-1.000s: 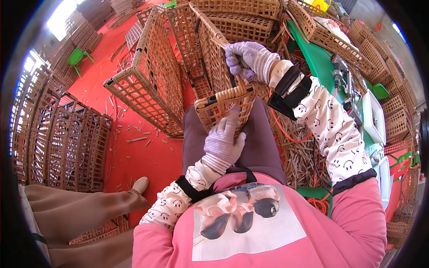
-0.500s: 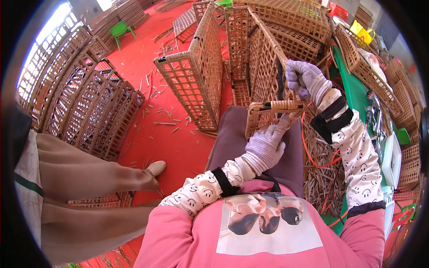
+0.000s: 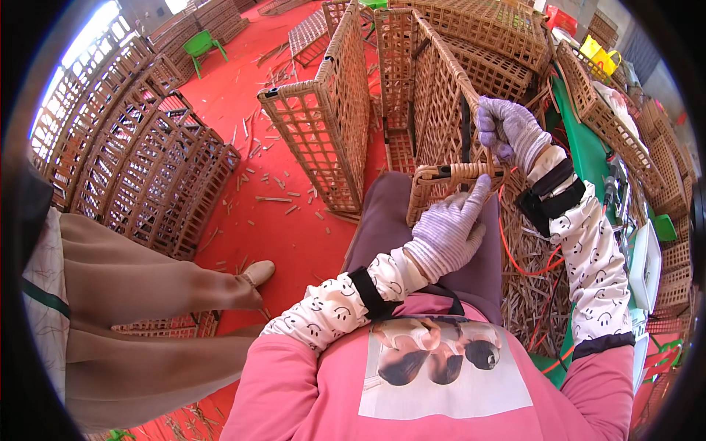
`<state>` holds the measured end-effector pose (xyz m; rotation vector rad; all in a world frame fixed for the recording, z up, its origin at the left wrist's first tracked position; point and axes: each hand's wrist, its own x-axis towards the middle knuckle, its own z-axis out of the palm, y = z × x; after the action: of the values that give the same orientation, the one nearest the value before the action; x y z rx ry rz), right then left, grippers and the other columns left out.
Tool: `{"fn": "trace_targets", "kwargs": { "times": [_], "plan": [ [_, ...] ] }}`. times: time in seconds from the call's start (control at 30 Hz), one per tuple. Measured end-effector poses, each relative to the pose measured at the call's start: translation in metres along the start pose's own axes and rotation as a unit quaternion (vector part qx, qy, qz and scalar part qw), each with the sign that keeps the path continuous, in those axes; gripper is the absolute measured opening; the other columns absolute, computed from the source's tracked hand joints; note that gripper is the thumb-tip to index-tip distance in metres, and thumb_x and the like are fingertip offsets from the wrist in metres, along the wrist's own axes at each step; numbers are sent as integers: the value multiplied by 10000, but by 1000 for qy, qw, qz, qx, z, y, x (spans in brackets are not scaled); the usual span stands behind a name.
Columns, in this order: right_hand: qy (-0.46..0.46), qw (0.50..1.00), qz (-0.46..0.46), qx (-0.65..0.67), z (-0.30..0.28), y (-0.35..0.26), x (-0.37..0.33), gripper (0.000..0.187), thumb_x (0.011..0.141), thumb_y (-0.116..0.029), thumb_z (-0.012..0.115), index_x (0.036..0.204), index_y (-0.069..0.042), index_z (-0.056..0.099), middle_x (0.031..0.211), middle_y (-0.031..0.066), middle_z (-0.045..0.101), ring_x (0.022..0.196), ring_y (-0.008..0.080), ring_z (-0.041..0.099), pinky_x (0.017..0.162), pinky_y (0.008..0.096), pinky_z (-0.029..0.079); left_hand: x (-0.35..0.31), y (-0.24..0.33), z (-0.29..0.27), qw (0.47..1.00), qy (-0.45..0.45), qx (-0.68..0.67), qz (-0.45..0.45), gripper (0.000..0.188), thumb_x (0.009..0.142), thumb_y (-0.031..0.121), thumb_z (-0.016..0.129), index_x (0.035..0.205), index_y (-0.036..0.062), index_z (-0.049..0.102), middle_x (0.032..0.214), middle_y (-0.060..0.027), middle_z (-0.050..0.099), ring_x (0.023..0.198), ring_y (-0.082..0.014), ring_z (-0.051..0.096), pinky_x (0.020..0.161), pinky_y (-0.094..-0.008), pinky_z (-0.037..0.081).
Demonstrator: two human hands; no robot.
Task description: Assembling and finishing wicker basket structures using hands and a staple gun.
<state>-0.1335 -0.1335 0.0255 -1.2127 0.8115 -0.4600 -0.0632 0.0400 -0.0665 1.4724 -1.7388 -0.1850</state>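
Note:
A woven rattan basket (image 3: 441, 110) stands on edge between my knees, its wrapped rim corner close to my lap. My left hand (image 3: 450, 234), in a striped lilac glove, is at this corner. Its index finger is stretched out and presses on the wrapped rim (image 3: 465, 170); its other fingers curl by the corner, partly hidden. Just above and to the right, my right hand (image 3: 511, 132), gloved the same way, is closed in a pinch. A thin rattan strip (image 3: 489, 156) runs from it down to the rim; the end inside the fist is hidden.
Another open-weave rattan panel (image 3: 323, 132) stands to the left on the red floor (image 3: 257, 169), among cut scraps. Stacked baskets (image 3: 158, 184) fill the far left. A person's legs (image 3: 162, 294) are at my left. An orange cord (image 3: 518, 264) and loose strips (image 3: 529, 301) lie at right.
My left index finger has moved up and right onto the wrapped rim. The right hand stays closed near the same spot. The view has shifted slightly.

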Motion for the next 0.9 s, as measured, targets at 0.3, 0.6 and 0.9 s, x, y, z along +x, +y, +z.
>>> {"fn": "trace_targets", "kwargs": {
  "times": [0.3, 0.6, 0.9],
  "plan": [
    [-4, 1000, -4, 11, 3, -2, -4, 183, 857, -237, 481, 705, -141, 448, 593, -34, 463, 453, 85, 462, 294, 201, 290, -1, 5, -5, 999, -11, -35, -18, 734, 742, 147, 592, 1360, 36, 212, 947, -178, 582, 861, -353, 573, 804, -416, 447],
    [-22, 999, 1, 27, 0, -1, -3, 175, 856, -241, 487, 715, -147, 440, 594, -36, 448, 470, 83, 448, 288, 196, 275, 38, -92, -125, 849, 363, -293, -247, 689, 781, 110, 610, 1350, 15, 233, 675, -44, 538, 486, -109, 469, 442, -259, 422],
    [-19, 1000, 5, 13, -2, 1, 1, 199, 855, -279, 482, 699, -165, 438, 592, -44, 450, 468, 78, 457, 280, 205, 292, 53, -173, -141, 864, 299, -132, -384, 815, 719, 153, 663, 1384, 89, 197, 791, -108, 592, 566, -136, 541, 470, -294, 434]
  ]
}}
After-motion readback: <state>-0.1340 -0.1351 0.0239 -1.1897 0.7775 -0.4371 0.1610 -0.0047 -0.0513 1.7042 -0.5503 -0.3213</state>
